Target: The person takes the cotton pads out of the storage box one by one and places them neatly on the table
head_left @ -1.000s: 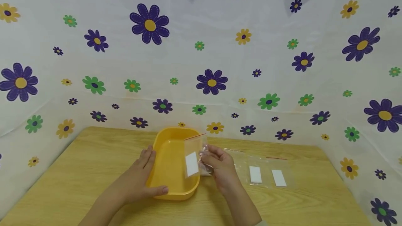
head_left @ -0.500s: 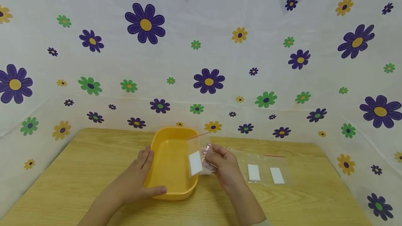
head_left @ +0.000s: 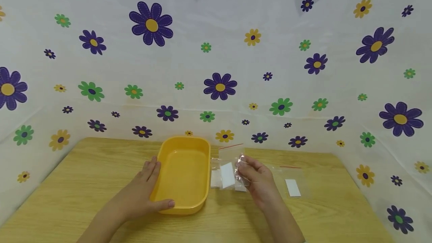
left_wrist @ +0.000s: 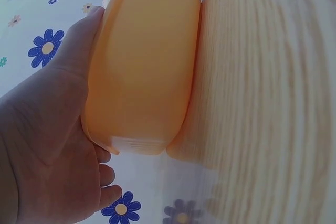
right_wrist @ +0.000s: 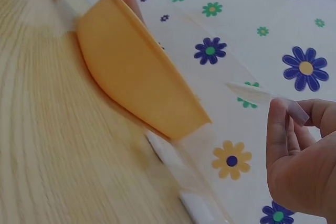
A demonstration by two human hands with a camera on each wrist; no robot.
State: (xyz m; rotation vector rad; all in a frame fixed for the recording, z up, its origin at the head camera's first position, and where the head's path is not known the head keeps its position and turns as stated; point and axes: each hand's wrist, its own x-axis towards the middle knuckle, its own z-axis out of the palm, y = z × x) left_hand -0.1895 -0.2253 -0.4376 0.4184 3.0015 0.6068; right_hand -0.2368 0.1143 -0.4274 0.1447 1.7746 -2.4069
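Observation:
A yellow plastic basin [head_left: 182, 175] stands on the wooden table. My left hand [head_left: 140, 192] rests against its left side, fingers straight along the outer wall and thumb over the near rim. Between the thumb and fingers of my right hand [head_left: 258, 177] is a clear zip bag [head_left: 227, 160] with a red seal line and a white rectangle inside. It hangs just right of the basin, overlapping similar bags behind it. In the right wrist view, the held bag [right_wrist: 247, 92] appears nearly edge-on.
One zip bag [head_left: 215, 179] lies close beside the basin's right wall. Another with a white rectangle [head_left: 293, 188] lies farther right, beyond my right hand. A white cloth [head_left: 189, 59] printed with flowers rises behind the table [head_left: 111, 160] and along its sides.
My right hand has moved to the right with the zip bag, from overlapping the basin's right edge to beside it. My left hand stays on the basin. The head view has shifted slightly.

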